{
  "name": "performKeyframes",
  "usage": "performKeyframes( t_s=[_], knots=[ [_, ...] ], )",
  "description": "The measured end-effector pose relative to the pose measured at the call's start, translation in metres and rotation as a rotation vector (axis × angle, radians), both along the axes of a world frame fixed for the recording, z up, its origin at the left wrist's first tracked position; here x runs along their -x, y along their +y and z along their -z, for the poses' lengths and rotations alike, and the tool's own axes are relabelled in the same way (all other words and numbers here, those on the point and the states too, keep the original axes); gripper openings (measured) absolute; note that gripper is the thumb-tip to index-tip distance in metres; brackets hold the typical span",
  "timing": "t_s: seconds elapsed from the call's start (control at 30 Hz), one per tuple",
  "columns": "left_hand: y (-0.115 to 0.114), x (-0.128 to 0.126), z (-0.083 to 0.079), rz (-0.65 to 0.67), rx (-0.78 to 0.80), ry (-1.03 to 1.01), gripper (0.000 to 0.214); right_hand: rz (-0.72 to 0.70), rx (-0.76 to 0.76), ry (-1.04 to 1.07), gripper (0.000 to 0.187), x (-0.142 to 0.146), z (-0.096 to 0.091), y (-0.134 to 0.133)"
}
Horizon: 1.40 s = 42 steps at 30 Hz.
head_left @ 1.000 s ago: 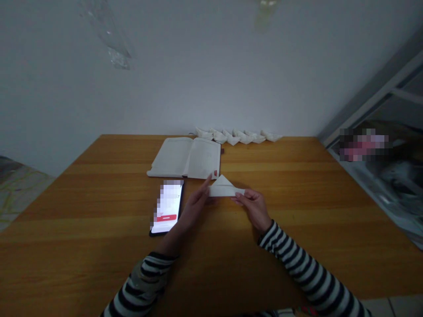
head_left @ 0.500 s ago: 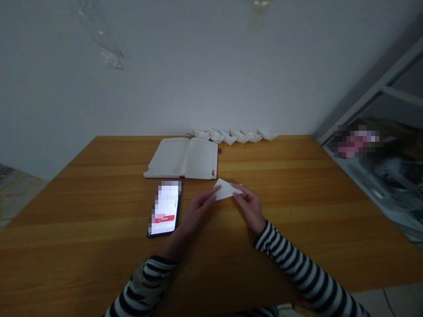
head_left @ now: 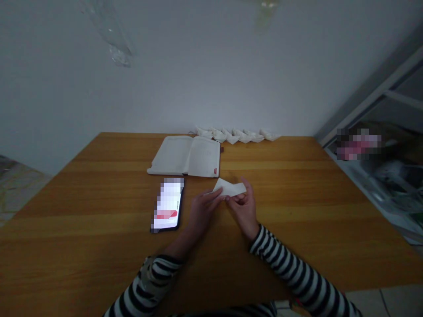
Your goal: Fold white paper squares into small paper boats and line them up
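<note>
The person's left hand and right hand meet over a wooden table, with a folded white paper held up between them, just below the right corner of an open notebook and to the right of a smartphone. The left fingers lie pressed together and reach toward the paper's left end, their tips at or just beside its lower edge (the exact contact is hard to tell from here). The right hand pinches the paper's right part, with the thumb and fingertips closed on it from below and one finger rising behind the paper. The smartphone lies lit on the table, its screen pixelated apart from a red band. Beyond the notebook, a row of small white paper boats lines the far table edge against a pale wall. Both forearms wear black-and-white striped sleeves.
</note>
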<state>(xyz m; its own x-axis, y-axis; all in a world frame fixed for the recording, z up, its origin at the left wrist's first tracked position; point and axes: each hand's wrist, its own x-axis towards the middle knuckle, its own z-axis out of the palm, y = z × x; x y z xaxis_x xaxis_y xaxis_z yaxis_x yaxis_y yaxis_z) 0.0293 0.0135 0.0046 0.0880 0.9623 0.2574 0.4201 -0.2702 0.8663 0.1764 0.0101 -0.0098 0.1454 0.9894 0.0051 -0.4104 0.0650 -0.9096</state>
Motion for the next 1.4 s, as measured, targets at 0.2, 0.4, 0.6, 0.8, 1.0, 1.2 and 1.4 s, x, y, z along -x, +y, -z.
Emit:
performKeyframes(
  t_s=[0.2,0.4,0.6,0.8,1.0,1.2,1.4],
  knots=[
    [0.001,0.002,0.006,0.007,-0.104,0.243,0.038,0.103,0.038,-0.152,0.077,0.006,0.002,0.003],
    [-0.003,0.006,0.000,0.002,-0.123,0.608,0.047,0.112,-0.071,-0.516,0.064,0.001,-0.003,-0.008],
    [-0.010,-0.003,-0.013,0.050,0.090,0.606,0.064,0.032,-0.200,-0.660,0.030,0.005,-0.005,-0.016],
    [-0.006,-0.002,-0.013,0.001,0.136,0.325,0.063,-0.020,-0.232,-0.784,0.032,0.005,0.000,-0.017],
    [0.006,0.009,-0.007,0.106,0.240,-0.252,0.041,0.057,-0.133,-0.460,0.022,-0.004,0.006,-0.003],
    [0.007,0.012,-0.013,0.335,0.550,-0.619,0.063,0.066,-0.091,-0.401,0.022,-0.016,0.004,0.011],
    [0.010,0.010,-0.003,0.225,0.631,-0.845,0.052,-0.138,-0.147,-0.390,0.020,-0.013,0.000,0.010]
  ],
)
